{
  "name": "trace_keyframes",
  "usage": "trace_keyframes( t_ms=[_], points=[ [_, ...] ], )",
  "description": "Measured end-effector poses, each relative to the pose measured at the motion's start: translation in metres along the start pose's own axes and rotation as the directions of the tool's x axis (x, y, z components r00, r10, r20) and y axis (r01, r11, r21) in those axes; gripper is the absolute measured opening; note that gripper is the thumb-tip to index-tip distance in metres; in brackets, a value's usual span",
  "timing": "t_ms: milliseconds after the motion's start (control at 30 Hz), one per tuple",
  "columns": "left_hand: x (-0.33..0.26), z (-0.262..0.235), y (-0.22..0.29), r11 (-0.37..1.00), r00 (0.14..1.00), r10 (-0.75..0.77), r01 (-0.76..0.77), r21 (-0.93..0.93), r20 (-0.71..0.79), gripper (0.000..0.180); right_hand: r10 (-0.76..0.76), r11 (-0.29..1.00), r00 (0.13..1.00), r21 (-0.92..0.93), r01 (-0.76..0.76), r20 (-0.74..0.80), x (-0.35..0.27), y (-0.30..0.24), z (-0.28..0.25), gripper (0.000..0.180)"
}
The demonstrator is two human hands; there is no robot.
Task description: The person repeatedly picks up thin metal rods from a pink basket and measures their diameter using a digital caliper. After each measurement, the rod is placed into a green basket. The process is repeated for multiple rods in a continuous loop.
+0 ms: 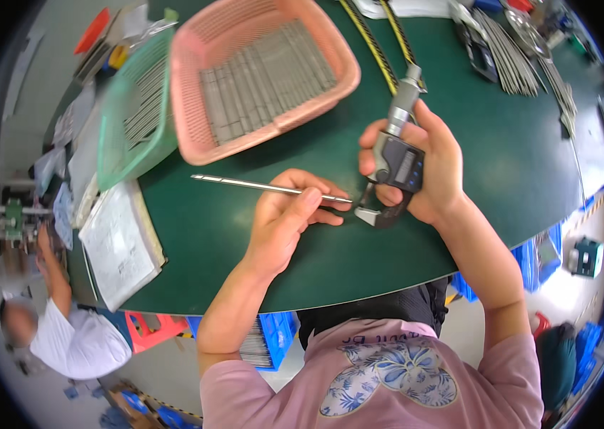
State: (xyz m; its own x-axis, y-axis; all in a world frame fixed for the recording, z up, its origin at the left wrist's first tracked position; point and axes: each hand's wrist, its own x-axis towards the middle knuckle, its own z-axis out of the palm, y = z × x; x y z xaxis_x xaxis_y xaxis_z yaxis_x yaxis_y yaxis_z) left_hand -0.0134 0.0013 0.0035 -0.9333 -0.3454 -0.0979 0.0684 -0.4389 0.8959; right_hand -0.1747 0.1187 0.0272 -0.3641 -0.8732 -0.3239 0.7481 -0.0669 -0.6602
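My left hand [289, 214] pinches a long thin metal rod [259, 186] that lies level over the green table [502, 157], its right tip reaching into the jaws of a digital micrometer [397, 161]. My right hand [431, 164] grips the micrometer by its dark body, thumb near the display, with the silver thimble pointing up and away. The rod's left end points toward the pink basket [187, 93].
The pink basket holds several grey metal rods. Beside it a green basket [112, 136] holds more. A notebook [120, 243] lies at the table's left edge. More metal rods [516, 57] lie at the far right. Another person [66, 329] sits lower left.
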Motion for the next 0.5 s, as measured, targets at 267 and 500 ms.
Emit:
trace_keyframes(
  t_ms=[267,500],
  points=[
    [-0.0054,0.0015,-0.0049,0.998,0.997,-0.055,0.055,-0.001,0.046,0.018,0.006,1.0,0.998,0.029,-0.008,0.067,-0.0045,0.0079,-0.0016,0.059],
    [-0.0062,0.0,-0.003,0.998,0.997,-0.047,0.044,0.04,0.055,0.02,0.01,1.0,0.997,0.011,-0.011,0.071,-0.0022,0.0102,-0.0005,0.06]
  ],
)
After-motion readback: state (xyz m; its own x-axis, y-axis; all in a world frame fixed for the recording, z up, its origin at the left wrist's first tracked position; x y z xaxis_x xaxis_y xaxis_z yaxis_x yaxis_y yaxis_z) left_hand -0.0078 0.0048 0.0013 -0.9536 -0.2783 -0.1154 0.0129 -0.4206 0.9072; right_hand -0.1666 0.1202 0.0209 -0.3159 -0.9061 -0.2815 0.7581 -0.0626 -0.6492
